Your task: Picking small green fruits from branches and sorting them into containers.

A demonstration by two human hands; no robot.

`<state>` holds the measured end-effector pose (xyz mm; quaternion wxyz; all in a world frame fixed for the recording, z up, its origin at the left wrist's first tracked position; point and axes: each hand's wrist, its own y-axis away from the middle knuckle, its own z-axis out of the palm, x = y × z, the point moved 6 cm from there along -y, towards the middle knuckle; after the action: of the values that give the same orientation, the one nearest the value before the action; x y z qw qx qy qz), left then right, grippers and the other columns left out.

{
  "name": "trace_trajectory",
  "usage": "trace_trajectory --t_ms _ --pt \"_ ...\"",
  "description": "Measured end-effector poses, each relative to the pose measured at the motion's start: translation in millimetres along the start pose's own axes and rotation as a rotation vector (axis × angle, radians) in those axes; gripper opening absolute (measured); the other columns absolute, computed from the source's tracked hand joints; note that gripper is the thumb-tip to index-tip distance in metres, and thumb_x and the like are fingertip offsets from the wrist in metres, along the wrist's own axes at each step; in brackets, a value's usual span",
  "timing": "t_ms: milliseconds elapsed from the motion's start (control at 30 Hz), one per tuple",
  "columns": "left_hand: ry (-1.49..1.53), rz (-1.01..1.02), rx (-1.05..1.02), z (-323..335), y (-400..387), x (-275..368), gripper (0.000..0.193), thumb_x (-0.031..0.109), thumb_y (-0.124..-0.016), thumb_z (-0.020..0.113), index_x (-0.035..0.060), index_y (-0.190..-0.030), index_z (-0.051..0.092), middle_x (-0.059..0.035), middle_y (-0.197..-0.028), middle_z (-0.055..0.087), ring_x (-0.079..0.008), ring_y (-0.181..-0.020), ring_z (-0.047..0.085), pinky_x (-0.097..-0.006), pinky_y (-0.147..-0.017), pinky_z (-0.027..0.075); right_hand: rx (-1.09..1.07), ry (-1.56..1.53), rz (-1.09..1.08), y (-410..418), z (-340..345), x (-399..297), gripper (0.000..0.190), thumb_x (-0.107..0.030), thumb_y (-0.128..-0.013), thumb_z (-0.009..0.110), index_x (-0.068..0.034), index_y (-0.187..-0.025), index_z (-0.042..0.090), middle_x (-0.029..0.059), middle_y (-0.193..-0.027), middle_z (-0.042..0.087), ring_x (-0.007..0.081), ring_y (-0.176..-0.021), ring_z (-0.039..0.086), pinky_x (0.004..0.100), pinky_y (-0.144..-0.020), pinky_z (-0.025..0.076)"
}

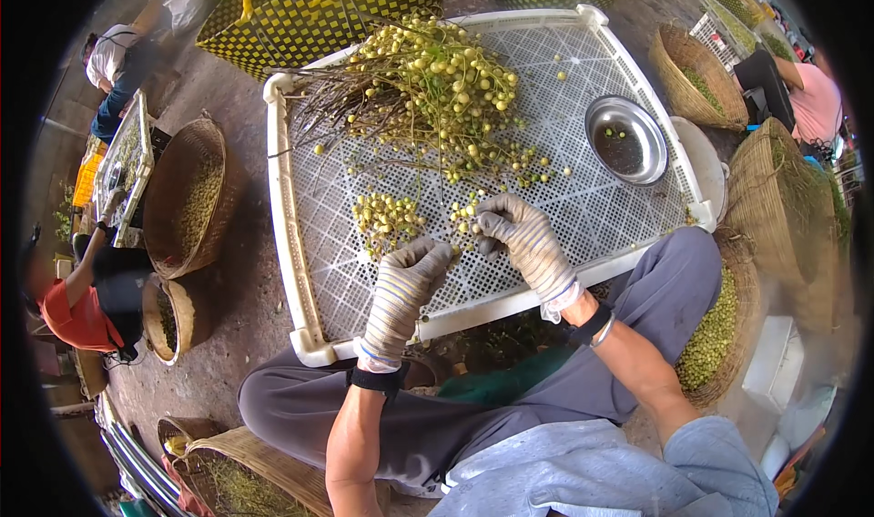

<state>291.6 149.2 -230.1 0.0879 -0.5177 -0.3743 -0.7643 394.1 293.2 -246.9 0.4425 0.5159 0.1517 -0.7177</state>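
My left hand [408, 278], in a striped knit glove with grey fingertips, pinches a small green sprig [456, 249] between thumb and finger. Close by on the right, my gloved right hand [522, 234] has its fingers curled, the tips touching a few pale yellow-green berries [463, 215]. Whether it grips them I cannot tell. Both hands are over a white perforated plastic tray [321, 271]. A small berry cluster [388, 220] lies just beyond my left hand. Farther back is a large heap of berry-laden stems [444, 87], its bare twigs pointing left.
A steel bowl [627, 140] with a few berries stands on the tray's right side. Yellow-and-black woven baskets [307, 22] are behind it. Wicker baskets of berries stand left [184, 196] and by my right knee [717, 326]. Other people [85, 305] sit at both sides.
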Motion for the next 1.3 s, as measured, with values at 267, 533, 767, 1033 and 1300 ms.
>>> trace_trajectory --t_ms 267,533,767,1033,1300 --pt "-0.024 -0.011 0.025 1.6 -1.7 -4.0 0.018 0.019 -0.093 0.066 0.0031 -0.087 0.070 0.0063 -0.065 0.053 -0.0011 -0.054 0.039 -0.0179 -0.050 0.029 0.086 -0.008 -0.042 2.5 -7.3 8.1 0.010 -0.007 -0.090 0.068 -0.007 -0.100 0.065 -0.0012 -0.085 0.066 0.0070 -0.071 0.062 0.0195 -0.062 0.050" --pt "0.005 -0.005 0.051 2.8 1.3 -1.2 0.016 0.018 -0.092 0.066 0.0032 -0.085 0.070 0.0076 -0.062 0.051 -0.0010 -0.054 0.039 -0.0188 -0.050 0.029 0.077 0.064 -0.112 -1.5 -9.3 1.7 0.016 -0.002 -0.086 0.071 -0.005 -0.100 0.065 0.0003 -0.087 0.065 0.0049 -0.075 0.059 0.0196 -0.063 0.049" --pt "0.030 -0.034 0.033 -5.9 6.9 10.7 0.019 0.022 -0.094 0.065 0.0051 -0.089 0.070 0.0086 -0.059 0.047 -0.0001 -0.049 0.034 -0.0183 -0.045 0.023 -0.043 -0.279 0.002 -13.8 -25.4 1.8 0.014 -0.008 -0.091 0.067 -0.006 -0.104 0.063 0.0011 -0.084 0.064 0.0104 -0.072 0.059 0.0213 -0.062 0.047" --pt "0.018 -0.030 0.001 -7.2 6.7 14.7 0.021 0.023 -0.096 0.061 0.0048 -0.092 0.070 0.0090 -0.056 0.041 -0.0009 -0.044 0.028 -0.0199 -0.042 0.019 -0.285 0.062 0.152 -0.4 -3.6 -4.3 0.029 -0.026 -0.096 0.062 -0.002 -0.113 0.062 0.0020 -0.091 0.065 0.0086 -0.076 0.060 0.0203 -0.064 0.048" --pt "0.055 -0.035 0.020 -1.4 6.6 11.2 0.020 0.022 -0.095 0.065 0.0037 -0.091 0.070 0.0097 -0.063 0.049 0.0007 -0.052 0.036 -0.0169 -0.047 0.025 -0.113 -0.186 0.181 -1.0 -8.4 4.5 0.020 -0.025 -0.093 0.066 -0.005 -0.094 0.063 -0.0021 -0.076 0.059 0.0043 -0.059 0.051 0.0161 -0.049 0.038"
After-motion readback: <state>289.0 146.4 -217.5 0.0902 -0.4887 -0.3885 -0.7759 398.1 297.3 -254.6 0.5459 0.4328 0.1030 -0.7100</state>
